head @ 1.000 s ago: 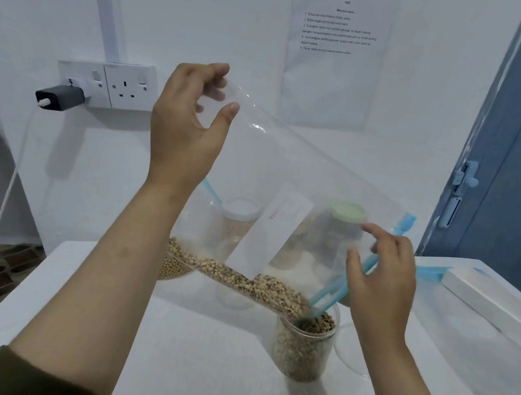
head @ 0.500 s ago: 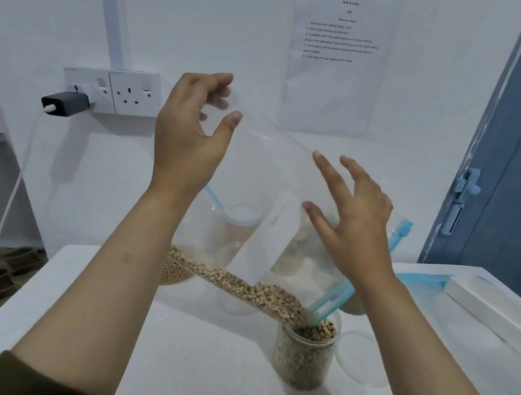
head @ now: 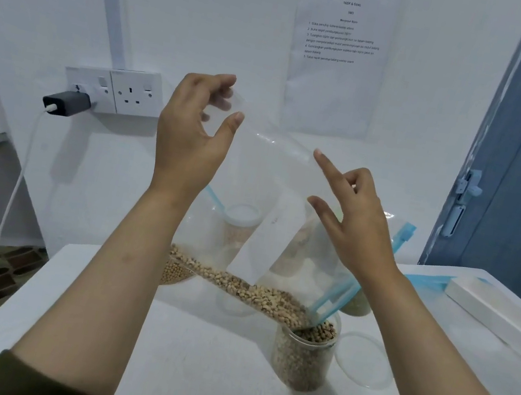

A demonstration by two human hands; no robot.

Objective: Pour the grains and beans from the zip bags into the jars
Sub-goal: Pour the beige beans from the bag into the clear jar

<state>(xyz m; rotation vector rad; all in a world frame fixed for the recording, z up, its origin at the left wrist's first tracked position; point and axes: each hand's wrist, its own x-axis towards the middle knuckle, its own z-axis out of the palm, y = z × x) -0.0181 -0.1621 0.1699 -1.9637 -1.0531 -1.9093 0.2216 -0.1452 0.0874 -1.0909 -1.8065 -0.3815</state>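
A clear zip bag [head: 266,177] with a blue zip strip hangs tilted over the white table [head: 186,375]. My left hand [head: 190,136] pinches its raised bottom corner between thumb and fingers. Beige beans [head: 249,291] lie along the bag's lower edge and run down to its mouth, which sits in an open clear jar [head: 304,355] nearly full of beans. My right hand [head: 352,220] is at the bag's upper side with index finger and thumb stretched out; I cannot tell if it touches the film.
The jar's clear lid [head: 366,360] lies right of it. Other jars [head: 240,225] with grains stand behind the bag. A flat empty zip bag [head: 429,281] and a long white box [head: 502,316] lie at the right. A wall socket with a charger [head: 67,102] is on the left.
My right hand left the bag's zip end, rose to the bag's upper side, and now points its index finger. The left hand keeps the corner up. Beans keep sliding toward the jar.
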